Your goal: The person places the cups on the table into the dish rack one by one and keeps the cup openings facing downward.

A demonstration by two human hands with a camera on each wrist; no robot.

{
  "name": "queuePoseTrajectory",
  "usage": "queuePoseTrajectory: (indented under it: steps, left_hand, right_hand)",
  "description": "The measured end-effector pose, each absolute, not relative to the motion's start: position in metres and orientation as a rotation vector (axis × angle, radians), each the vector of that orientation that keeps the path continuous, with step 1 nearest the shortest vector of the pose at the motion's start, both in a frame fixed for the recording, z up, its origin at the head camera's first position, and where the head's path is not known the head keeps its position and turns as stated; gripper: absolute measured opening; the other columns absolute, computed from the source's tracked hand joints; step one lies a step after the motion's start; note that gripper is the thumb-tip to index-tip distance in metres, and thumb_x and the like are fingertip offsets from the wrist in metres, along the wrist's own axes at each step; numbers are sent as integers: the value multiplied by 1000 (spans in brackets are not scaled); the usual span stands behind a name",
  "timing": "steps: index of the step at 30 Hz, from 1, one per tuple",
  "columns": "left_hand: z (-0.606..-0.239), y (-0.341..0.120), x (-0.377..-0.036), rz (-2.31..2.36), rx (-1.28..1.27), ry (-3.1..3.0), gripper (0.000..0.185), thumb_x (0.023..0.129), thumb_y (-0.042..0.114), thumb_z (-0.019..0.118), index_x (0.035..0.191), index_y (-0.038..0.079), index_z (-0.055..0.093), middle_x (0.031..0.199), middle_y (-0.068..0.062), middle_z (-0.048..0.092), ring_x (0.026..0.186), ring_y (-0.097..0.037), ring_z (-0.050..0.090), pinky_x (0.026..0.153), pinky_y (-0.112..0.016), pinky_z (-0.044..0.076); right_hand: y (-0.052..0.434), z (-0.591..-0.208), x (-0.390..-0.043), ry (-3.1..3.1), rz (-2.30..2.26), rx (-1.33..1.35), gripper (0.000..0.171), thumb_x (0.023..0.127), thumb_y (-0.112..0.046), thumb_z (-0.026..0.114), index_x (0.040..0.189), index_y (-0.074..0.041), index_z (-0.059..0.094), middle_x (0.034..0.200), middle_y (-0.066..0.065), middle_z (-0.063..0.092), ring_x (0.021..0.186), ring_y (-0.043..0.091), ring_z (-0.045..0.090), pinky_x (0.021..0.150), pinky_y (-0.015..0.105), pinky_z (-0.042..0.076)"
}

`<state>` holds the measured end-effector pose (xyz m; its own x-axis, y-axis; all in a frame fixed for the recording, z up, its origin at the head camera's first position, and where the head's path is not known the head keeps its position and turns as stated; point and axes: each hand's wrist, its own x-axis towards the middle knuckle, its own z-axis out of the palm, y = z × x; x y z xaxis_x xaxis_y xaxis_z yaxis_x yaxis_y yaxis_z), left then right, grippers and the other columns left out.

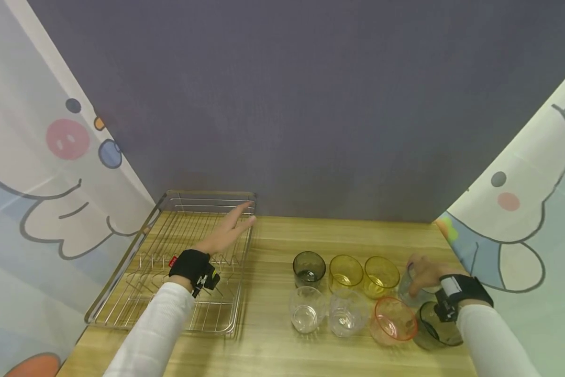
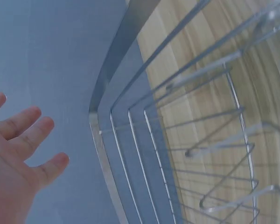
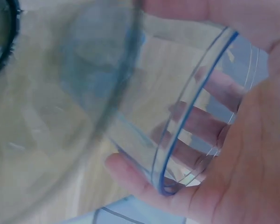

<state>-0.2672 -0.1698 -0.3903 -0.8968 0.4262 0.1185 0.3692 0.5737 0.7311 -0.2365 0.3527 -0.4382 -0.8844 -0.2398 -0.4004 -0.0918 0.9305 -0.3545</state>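
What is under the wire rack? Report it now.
Through the wire rack, wooden tabletop shows. In the head view, the left hand, wristband and sleeve hide part; what lies there cannot be seen.

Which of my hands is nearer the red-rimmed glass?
Right. Your right hand grips the blue-rimmed glass just beyond the red-rimmed glass; your left hand is farther left, by the wire rack.

Looks like small kitchen-style booth, screened off; cannot tell whether in home or studio. Backed by plain grey panel point(image 1: 291, 104) beyond right hand point(image 1: 425, 272) and left hand point(image 1: 222, 236); flanked by cartoon-print curtains point(image 1: 522, 220) outward of both. Furnished with wood-grain tabletop point(image 1: 273, 241) beneath, wire rack point(image 2: 114, 58) near left hand, drinking glasses point(image 1: 345, 275) beside right hand's grip.
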Motion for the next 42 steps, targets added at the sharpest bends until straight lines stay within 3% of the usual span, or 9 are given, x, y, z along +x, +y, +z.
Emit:
queuePoseTrajectory:
  steps: [12,23,28,35,42]
  left_hand:
    - [-372,-174,-276,1185,676,2763,65,105,51,35,159,21,15,166,-10,16,153,-34,16,120,-60,21]
    - [-359,-169,-284,1109,653,2802,68,104,54,35,160,22,12,166,-9,16,153,-33,17,121,-58,21]
    - [-354,-165,-286,1063,671,2848,69,102,57,36,159,25,13,166,-7,16,153,-33,20,121,-59,21]
    - [-351,-154,-289,1033,724,2871,72,101,62,35,159,27,13,165,-7,20,147,-34,33,117,-57,31]
    - [-349,-140,-290,963,831,2913,76,100,64,33,159,20,16,165,-8,22,150,-30,29,120,-53,28]
  right_hand:
    - [359,-385,-254,2632,-471,-197,69,67,-22,81,119,5,43,122,37,38,105,47,47,77,45,50]
    - [348,-349,-261,2649,-568,-196,76,71,-20,76,126,8,32,118,36,35,101,45,46,67,41,54]
    - [339,-339,-267,2660,-640,-247,75,75,-25,73,129,5,31,126,38,32,105,47,47,63,37,55]
    - [322,-328,-268,2628,-741,-307,79,80,-32,72,136,2,28,137,37,28,119,54,42,66,39,57]
    - [307,-323,-273,2646,-821,-359,80,86,-36,71,140,0,25,139,35,27,117,47,46,67,36,54]
